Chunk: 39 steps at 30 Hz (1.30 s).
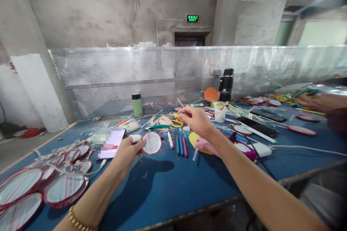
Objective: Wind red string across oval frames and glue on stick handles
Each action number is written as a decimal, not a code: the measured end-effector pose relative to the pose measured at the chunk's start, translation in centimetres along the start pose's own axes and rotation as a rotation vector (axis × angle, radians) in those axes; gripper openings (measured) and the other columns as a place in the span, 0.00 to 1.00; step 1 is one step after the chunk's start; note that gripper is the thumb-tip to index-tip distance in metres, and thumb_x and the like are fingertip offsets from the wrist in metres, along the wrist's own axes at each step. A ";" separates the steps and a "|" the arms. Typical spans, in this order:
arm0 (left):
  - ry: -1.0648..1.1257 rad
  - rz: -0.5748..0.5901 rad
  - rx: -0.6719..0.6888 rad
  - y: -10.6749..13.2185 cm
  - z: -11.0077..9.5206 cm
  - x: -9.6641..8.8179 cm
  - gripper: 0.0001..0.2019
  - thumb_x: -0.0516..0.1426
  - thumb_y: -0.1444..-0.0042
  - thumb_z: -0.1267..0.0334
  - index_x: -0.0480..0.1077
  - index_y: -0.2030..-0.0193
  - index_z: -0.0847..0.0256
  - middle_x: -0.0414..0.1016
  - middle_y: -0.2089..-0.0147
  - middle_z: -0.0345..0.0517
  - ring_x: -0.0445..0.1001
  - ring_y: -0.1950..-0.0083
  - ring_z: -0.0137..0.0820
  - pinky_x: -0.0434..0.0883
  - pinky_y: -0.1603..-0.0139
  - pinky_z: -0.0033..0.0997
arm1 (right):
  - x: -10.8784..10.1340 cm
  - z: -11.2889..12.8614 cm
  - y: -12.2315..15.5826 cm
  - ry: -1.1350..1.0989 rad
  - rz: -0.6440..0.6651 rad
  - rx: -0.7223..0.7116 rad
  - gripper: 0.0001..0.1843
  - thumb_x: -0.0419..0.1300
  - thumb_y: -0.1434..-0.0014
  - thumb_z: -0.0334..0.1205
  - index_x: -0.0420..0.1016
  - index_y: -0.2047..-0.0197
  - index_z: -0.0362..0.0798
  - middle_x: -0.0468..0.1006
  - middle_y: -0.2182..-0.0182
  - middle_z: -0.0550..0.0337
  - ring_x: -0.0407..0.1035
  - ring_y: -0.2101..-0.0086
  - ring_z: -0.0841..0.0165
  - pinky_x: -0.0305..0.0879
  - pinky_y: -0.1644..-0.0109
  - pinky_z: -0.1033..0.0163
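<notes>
Left hand (132, 146) has its grip pinched on one red-rimmed disc (152, 143) over the bench (173, 187); right hand (196, 120)'s at its 2 o'clock, can't tell if that grip's holding anything. Four markers (178, 146) at 3, one green bottle (137, 106) at 11.

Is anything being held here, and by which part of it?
The left grip holds a disc by its left edge. Whether the right grip holds anything cannot be told.

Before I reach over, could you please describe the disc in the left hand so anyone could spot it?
Above the blue table, find the left hand, with gold beads on its forearm. It holds a white, red-rimmed disc, while the red-rimmed pile further left lies on the table.
</notes>
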<state>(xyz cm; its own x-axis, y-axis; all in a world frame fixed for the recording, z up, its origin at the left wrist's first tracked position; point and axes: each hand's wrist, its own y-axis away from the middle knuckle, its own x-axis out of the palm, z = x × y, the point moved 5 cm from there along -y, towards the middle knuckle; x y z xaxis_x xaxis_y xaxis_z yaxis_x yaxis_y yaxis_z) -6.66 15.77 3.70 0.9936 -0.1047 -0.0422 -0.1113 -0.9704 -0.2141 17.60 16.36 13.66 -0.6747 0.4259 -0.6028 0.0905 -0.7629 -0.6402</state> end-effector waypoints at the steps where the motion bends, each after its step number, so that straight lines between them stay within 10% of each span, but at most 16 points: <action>1: 0.014 0.009 -0.004 -0.1 0.2 0.0 0.13 0.63 0.53 0.55 0.70 0.76 0.64 0.67 0.79 0.39 0.62 0.77 0.24 0.61 0.75 0.24 | -0.3 -0.3 -0.5 0.172 0.081 -0.002 0.10 0.57 0.42 0.36 0.81 0.63 0.46 0.82 0.68 0.57 0.73 0.68 0.69 0.61 0.65 0.66; 5: -0.005 0.036 -0.015 -0.1 0.8 0.3 0.12 0.64 0.53 0.57 0.71 0.74 0.65 0.69 0.78 0.40 0.65 0.77 0.25 0.63 0.74 0.25 | 0.2 -2.1 -1.4 0.599 0.376 0.028 0.11 0.57 0.43 0.32 0.82 0.68 0.46 0.82 0.70 0.55 0.73 0.68 0.67 0.57 0.67 0.66; 14: -0.048 0.039 -0.053 0.0 1.2 0.9 0.12 0.63 0.55 0.57 0.72 0.73 0.66 0.70 0.79 0.40 0.66 0.78 0.25 0.64 0.76 0.26 | 4.7 -4.7 -1.8 0.759 0.566 -0.019 0.13 0.57 0.46 0.26 0.83 0.63 0.41 0.83 0.62 0.44 0.76 0.59 0.58 0.64 0.59 0.62; 24: -0.082 0.009 -0.031 0.2 0.2 0.9 0.13 0.63 0.58 0.55 0.71 0.77 0.64 0.68 0.81 0.39 0.64 0.80 0.26 0.62 0.76 0.26 | 7.4 -6.3 -1.8 0.727 0.546 -0.051 0.12 0.56 0.43 0.25 0.82 0.66 0.43 0.83 0.63 0.44 0.76 0.58 0.56 0.66 0.53 0.55; 39: 0.031 0.005 -0.049 0.3 0.5 0.9 0.13 0.66 0.59 0.57 0.74 0.73 0.66 0.70 0.79 0.40 0.65 0.78 0.26 0.63 0.76 0.26 | 3.6 -4.0 -2.4 0.194 0.445 0.108 0.07 0.58 0.50 0.31 0.78 0.69 0.41 0.75 0.81 0.62 0.70 0.78 0.72 0.61 0.74 0.71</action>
<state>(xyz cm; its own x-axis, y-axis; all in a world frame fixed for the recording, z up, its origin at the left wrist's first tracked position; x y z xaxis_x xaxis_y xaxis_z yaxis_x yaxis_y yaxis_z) -5.79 15.53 3.12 0.9932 -0.1159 -0.0123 -0.1163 -0.9793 -0.1657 17.90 21.62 11.13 -0.4380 0.1225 -0.8906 0.2553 -0.9329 -0.2539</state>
